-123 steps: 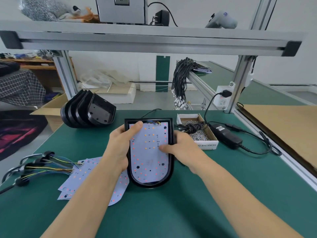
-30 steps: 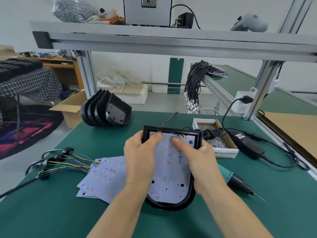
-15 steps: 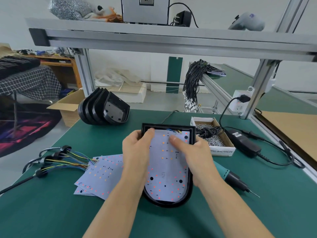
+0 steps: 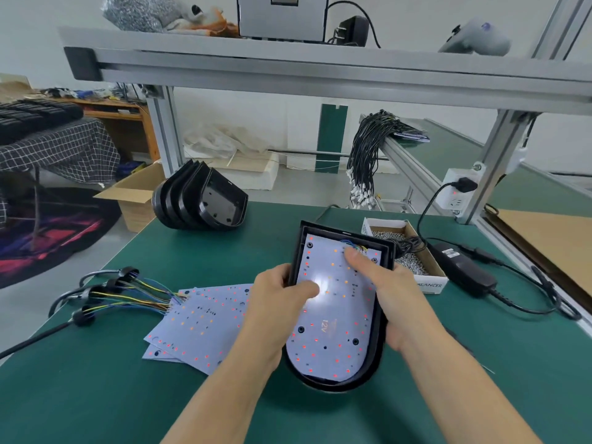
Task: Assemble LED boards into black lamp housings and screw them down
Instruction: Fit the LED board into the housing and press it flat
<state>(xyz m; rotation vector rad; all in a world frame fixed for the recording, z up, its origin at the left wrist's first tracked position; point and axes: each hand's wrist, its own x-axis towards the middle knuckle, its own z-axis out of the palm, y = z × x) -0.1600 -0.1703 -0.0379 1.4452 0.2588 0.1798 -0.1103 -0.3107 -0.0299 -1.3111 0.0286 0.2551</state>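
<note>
The left hand [image 4: 282,302] and right hand [image 4: 389,294] are gripping the housing [image 4: 378,357] over the near bench [image 4: 96,395], fingers clamped on its sides, thumbs pressing the LED board [image 4: 333,328] inside. The seating step is probably finishing. Next it is needing screws [image 4: 407,265] from the far right.

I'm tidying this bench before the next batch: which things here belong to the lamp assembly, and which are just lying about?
Belongs to the job:
- white LED board in the black lamp housing, held by both hands
- spare wired LED boards
- stacked black housings
- cardboard box of screws

Lying about:
- black power adapter
- hanging black cable bundle
- open brown carton
</note>
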